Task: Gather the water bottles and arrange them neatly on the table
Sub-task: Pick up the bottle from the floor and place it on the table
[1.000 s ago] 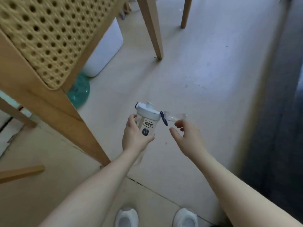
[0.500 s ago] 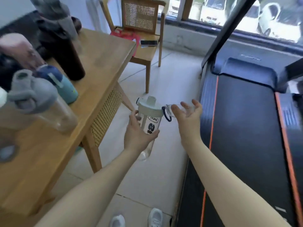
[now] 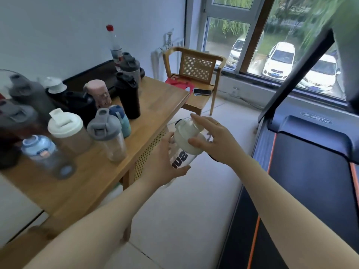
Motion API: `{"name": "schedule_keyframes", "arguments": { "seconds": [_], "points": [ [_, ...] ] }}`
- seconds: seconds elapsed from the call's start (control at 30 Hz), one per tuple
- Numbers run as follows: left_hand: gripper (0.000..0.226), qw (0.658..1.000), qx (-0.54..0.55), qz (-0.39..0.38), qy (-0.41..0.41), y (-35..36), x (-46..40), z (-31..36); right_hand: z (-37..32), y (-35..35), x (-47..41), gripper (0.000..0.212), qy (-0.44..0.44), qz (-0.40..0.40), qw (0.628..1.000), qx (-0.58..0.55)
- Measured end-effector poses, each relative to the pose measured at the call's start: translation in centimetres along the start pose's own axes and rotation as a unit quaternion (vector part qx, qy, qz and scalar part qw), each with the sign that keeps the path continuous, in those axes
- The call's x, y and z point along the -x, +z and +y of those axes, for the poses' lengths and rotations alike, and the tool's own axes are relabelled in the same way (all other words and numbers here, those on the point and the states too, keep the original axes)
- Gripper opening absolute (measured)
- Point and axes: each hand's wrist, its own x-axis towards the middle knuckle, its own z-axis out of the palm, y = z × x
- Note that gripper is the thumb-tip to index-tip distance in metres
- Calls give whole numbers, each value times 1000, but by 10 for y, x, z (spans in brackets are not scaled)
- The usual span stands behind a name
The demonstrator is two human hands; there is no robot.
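Observation:
A clear shaker bottle with a white lid (image 3: 184, 146) and dark lettering is held in the air just off the right edge of the wooden table (image 3: 155, 105). My left hand (image 3: 161, 162) grips its body from below. My right hand (image 3: 211, 138) rests on the lid, fingers curled over its top and side. Several bottles stand on the table: a black tumbler (image 3: 128, 98), a grey-lidded clear shaker (image 3: 107, 134), a white-lidded shaker (image 3: 67, 131), a pink bottle (image 3: 98, 93), a small blue-capped bottle (image 3: 44, 154) and a tall red-capped bottle (image 3: 114, 45).
A cane-backed wooden chair (image 3: 196, 78) stands beyond the table by the window, with a phone (image 3: 202, 91) and red cloth on its seat. A treadmill (image 3: 310, 162) runs along the right. Pale floor tiles lie between table and treadmill.
My view has lifted from the floor up to the table. The bottle rose and tilted toward the table, and my right hand moved from the lid's strap onto the lid.

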Motion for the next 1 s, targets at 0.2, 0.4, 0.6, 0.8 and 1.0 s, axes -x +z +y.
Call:
{"name": "schedule_keyframes", "arguments": {
  "seconds": [0.2,0.4,0.6,0.8,1.0],
  "points": [
    [95,999,-39,24,1,-20,18,3,-7,-3,4,78,-12,-103,995,4],
    [90,993,-77,94,-4,-34,22,16,-32,-8,-8,91,15,-164,986,-33],
    [91,985,-32,169,-14,-81,36,32,-85,-2,-24,84,-65,-161,985,-14],
    [94,990,-2,140,-31,-150,53,34,-143,0,-44,85,-163,-217,961,54],
    [76,983,44,177,-31,-193,69,8,-193,37,-61,90,-209,-255,943,40]
  ]
}}
